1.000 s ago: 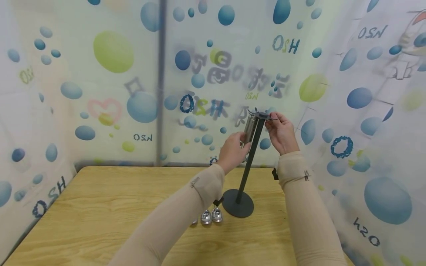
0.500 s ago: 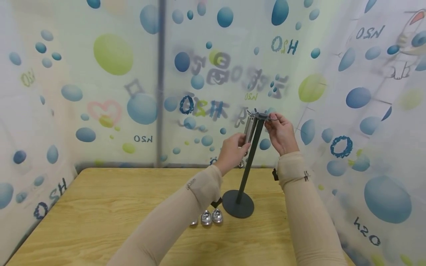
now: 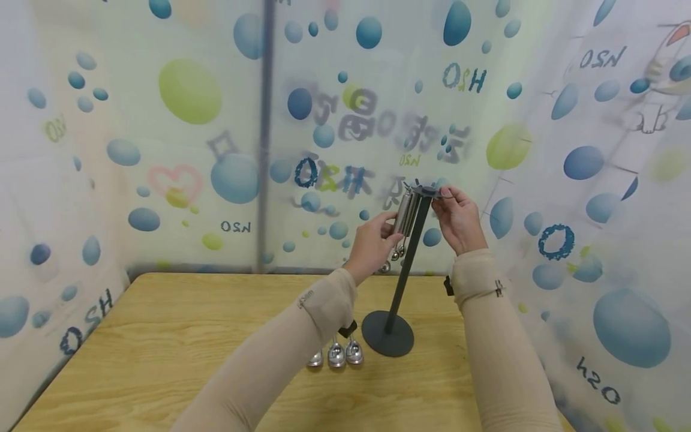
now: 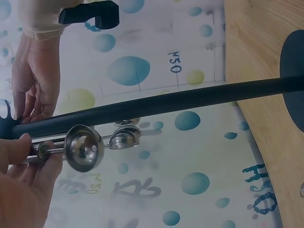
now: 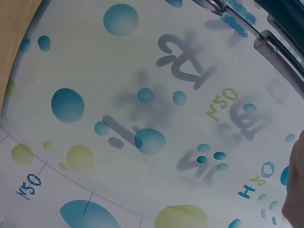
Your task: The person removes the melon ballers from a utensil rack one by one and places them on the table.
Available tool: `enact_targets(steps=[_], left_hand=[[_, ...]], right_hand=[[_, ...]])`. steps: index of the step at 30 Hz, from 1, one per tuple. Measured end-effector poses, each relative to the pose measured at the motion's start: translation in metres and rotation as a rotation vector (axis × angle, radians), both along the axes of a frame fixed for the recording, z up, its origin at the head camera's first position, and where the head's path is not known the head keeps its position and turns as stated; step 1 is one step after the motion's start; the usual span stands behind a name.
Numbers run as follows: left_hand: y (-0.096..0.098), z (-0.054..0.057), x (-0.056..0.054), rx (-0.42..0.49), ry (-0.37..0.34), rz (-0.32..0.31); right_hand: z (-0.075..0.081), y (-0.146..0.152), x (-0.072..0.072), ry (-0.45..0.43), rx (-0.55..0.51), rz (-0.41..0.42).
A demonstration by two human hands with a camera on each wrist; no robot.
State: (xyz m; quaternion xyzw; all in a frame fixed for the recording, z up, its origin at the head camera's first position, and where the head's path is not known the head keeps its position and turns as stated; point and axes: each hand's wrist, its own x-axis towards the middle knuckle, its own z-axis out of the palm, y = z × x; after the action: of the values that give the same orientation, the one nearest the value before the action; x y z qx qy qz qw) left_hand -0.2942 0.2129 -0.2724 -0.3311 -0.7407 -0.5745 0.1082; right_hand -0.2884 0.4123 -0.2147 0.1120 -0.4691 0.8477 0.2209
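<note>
My left hand (image 3: 372,246) pinches the thick metal handle of a spoon (image 3: 400,216) high on a dark hanging stand (image 3: 405,276). In the left wrist view that spoon's round bowl (image 4: 84,148) points along the pole, with other spoons (image 4: 125,138) hanging close behind it. Several prongs ring the stand's top (image 3: 426,191). There my right hand (image 3: 460,222) grips a prong between thumb and fingers. In the right wrist view a spoon handle (image 5: 278,59) shows at the upper right; the prong grip is out of frame there.
Three spoons (image 3: 336,355) show on the wooden table (image 3: 216,324), partly hidden by the left sleeve, left of the stand's round base (image 3: 387,333). A patterned curtain (image 3: 183,252) hangs behind the table.
My left hand has shifted slightly left, and the held spoon tilts out from the pole; more hanging bowls show below it. My right hand keeps its place at the stand's top.
</note>
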Motion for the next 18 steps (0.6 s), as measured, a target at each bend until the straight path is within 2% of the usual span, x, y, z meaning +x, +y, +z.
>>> enact_targets(steps=[18], left_hand=[[-0.011,0.004,0.001,0.018,0.011,-0.001]], right_hand=[[0.000,0.001,0.001,0.004,-0.002,0.020]])
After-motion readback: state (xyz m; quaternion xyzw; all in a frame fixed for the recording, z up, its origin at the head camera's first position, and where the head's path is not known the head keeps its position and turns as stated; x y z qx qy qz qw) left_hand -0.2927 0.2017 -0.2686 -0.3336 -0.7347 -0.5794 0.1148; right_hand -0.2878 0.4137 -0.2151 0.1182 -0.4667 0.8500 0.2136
